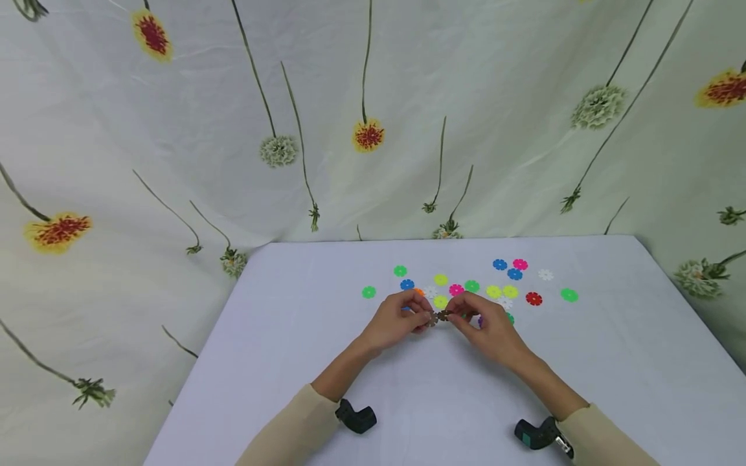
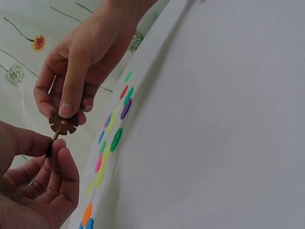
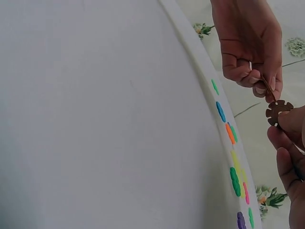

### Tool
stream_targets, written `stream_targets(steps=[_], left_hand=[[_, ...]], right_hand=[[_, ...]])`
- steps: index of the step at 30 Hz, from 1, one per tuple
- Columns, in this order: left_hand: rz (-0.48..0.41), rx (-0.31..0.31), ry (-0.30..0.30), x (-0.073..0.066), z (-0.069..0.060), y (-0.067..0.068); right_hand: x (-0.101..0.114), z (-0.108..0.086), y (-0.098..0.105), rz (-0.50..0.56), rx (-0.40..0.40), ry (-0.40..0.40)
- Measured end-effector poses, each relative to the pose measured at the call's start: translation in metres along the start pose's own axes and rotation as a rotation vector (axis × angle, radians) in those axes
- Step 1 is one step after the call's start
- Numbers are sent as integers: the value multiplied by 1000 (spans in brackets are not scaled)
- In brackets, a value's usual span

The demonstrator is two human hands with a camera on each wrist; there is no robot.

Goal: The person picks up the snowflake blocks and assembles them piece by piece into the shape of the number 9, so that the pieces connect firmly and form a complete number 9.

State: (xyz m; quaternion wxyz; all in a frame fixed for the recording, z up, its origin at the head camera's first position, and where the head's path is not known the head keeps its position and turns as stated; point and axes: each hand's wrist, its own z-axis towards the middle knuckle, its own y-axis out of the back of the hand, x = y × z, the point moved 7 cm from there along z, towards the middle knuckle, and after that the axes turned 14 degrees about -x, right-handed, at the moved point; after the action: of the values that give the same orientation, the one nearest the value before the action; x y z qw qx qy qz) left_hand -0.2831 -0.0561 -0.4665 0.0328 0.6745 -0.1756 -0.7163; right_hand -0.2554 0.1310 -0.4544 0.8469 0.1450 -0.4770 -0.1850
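Two brown notched discs meet edge to edge between the hands, above the table. My left hand (image 1: 396, 320) pinches one disc (image 2: 56, 135) between thumb and fingers; it appears edge-on in the left wrist view. The other disc (image 3: 274, 113), its slotted rim turned to the right wrist camera, is pinched by my right hand (image 1: 488, 329). Where their rims touch, the discs stand roughly crosswise; how deep the slots interlock cannot be made out. Fingertips cover part of each disc.
Beyond the hands, several loose flower-shaped discs lie spread on the white table (image 1: 291, 362), among them a red disc (image 1: 533, 298), a green disc (image 1: 569, 295) and a white disc (image 1: 545, 274). A flower-patterned cloth (image 1: 326, 129) hangs behind the table's far edge.
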Motion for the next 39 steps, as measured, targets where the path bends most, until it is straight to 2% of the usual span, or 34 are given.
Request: stream_targets(steps=[9, 16, 22, 27, 30, 34, 39], left_hand=[[-123, -41, 87, 3, 0, 0], [-181, -70, 113, 4, -2, 0], [-200, -37, 132, 1, -7, -4], [-259, -20, 194, 3, -11, -9], [-303, -25, 235, 7, -13, -11], [-320, -29, 266, 11, -16, -12], [-343, 1, 275, 10, -17, -14]], right_hand=[[7, -2, 2, -18, -27, 37], [11, -4, 3, -16, -50, 60], [14, -5, 4, -10, -53, 76], [16, -7, 7, -2, -55, 87], [20, -8, 8, 0, -58, 121], [24, -11, 6, -9, -52, 151], [21, -10, 8, -6, -51, 85]])
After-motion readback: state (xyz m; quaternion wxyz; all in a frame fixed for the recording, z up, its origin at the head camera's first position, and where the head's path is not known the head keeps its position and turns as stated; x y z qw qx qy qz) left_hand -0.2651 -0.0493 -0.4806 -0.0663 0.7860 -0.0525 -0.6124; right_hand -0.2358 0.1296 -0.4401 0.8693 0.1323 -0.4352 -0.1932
